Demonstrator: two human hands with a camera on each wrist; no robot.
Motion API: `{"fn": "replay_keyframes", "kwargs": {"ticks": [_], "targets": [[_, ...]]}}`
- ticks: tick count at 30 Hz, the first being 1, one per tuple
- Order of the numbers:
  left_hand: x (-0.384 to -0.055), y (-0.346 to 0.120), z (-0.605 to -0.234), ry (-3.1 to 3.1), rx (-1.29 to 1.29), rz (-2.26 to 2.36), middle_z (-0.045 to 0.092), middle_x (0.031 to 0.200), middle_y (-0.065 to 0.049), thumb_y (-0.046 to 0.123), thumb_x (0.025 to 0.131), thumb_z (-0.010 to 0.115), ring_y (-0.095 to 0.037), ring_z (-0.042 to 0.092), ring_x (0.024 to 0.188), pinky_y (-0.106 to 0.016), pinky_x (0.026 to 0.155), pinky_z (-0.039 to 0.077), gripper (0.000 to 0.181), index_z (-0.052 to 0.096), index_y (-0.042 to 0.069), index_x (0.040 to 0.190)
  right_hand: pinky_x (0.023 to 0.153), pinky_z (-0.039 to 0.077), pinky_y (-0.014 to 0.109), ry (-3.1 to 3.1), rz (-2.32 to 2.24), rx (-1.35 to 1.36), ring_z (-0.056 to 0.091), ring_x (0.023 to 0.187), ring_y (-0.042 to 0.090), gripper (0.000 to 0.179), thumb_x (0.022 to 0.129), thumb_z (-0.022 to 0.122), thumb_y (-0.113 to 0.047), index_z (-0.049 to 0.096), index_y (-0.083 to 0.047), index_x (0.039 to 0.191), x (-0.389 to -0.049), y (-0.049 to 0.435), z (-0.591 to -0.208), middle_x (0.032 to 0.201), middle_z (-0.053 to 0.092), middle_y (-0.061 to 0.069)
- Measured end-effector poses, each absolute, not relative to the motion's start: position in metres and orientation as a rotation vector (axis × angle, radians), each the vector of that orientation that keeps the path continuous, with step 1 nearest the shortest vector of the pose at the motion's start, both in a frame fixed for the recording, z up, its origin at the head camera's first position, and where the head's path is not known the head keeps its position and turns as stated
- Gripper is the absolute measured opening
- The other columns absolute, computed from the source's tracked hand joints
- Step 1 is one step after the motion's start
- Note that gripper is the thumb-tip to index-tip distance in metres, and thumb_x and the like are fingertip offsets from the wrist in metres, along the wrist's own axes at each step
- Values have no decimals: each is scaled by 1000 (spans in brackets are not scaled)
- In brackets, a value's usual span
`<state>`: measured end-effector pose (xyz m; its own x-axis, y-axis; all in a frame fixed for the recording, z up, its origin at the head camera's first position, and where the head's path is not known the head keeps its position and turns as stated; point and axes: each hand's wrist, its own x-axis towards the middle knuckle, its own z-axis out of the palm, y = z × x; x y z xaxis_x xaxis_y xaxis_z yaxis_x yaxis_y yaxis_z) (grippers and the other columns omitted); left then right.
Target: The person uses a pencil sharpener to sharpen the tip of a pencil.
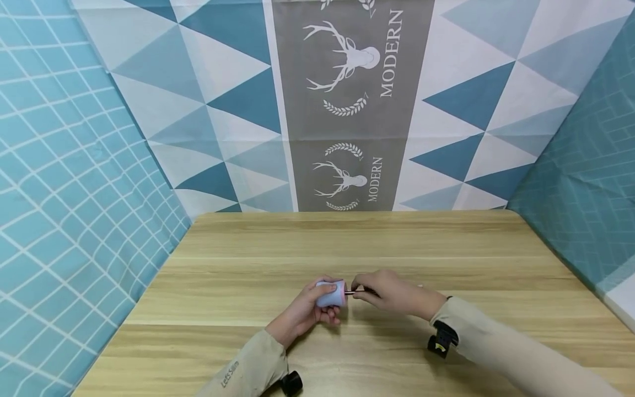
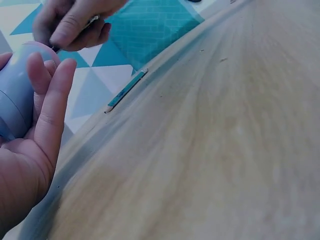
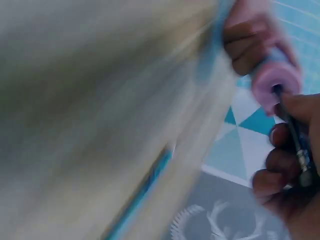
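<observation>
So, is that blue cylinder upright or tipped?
Tipped sideways: the left hand holds the blue cylinder lengthwise across the view, its pink end facing the right hand.

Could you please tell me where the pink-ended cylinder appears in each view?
Head: the cylinder is in the lower middle.
Left wrist: the cylinder is at the left edge, mostly in the upper half.
Right wrist: the cylinder is at upper right, pink end towards the camera.
Shared landmark: the left hand holding it.
</observation>
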<state>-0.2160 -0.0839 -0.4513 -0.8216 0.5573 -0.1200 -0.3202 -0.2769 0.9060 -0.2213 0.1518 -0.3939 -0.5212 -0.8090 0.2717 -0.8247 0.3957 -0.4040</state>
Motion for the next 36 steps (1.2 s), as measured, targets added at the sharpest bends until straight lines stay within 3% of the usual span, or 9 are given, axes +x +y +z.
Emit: {"fn": "replay_keyframes", "kwargs": {"ticks": [3,6,9,15,20,23,28,32,36], "targets": [[-216,-84,-451,1427,268,2141,61,79,-9,18,98,51,-10,59,57,-33,62,61,19,56,15,116,56,51,15,-2214,220,1569,60,67,5,12,101,56,-12,64,-4,106,-222,153,-399,88,66,-1],[-216,-84,-451,1435,243,2145,61,80,-9,18,98,52,-9,59,57,-32,61,61,20,56,14,117,43,40,14,-1989,-137,1518,51,58,6,28,108,32,-8,59,-5,104,-223,153,-405,84,58,-1],[-216,-84,-451,1445,234,2140,61,78,-8,19,97,52,-9,58,56,-32,60,61,21,56,14,117,40,36,16,-1891,-298,1471,47,55,8,46,109,11,-6,56,-7,100,-225,152,-411,81,54,-1],[-216,-83,-451,1436,235,2145,61,76,-7,18,98,52,-9,59,54,-32,59,61,19,57,15,116,39,37,18,-1834,-245,1436,47,49,8,45,111,15,-15,56,-8,95,-229,146,-421,76,59,-2],[-216,-83,-452,1448,221,2145,61,75,-8,17,97,52,-9,59,54,-33,59,61,15,60,17,110,39,22,11,-2186,247,1475,28,45,-3,24,108,44,-21,51,-11,87,-222,139,-419,58,43,-11],[-217,-82,-452,1464,218,2133,61,78,-8,18,97,53,-9,59,54,-33,59,61,14,60,16,109,42,24,11,-2508,685,1418,27,48,-6,22,102,57,-18,49,-14,82,-218,137,-412,58,36,-15],[-216,-83,-452,1474,220,2117,61,83,-10,18,96,55,-10,60,56,-32,60,61,21,60,12,116,40,24,20,-2914,1502,1144,27,46,3,28,102,56,-18,49,-8,77,-218,136,-399,56,33,-10],[-216,-83,-452,1480,242,2111,61,83,-11,17,95,56,-10,60,55,-33,60,61,27,60,9,120,37,17,21,-3020,2254,763,19,42,7,24,102,53,-20,54,-3,85,-224,139,-398,54,29,-5],[-215,-83,-453,1479,283,2088,62,81,-12,15,95,58,-11,61,54,-35,60,61,31,59,7,125,36,14,17,-3029,2674,450,15,42,4,23,103,50,-23,57,-4,94,-229,142,-401,54,25,-7]]}}
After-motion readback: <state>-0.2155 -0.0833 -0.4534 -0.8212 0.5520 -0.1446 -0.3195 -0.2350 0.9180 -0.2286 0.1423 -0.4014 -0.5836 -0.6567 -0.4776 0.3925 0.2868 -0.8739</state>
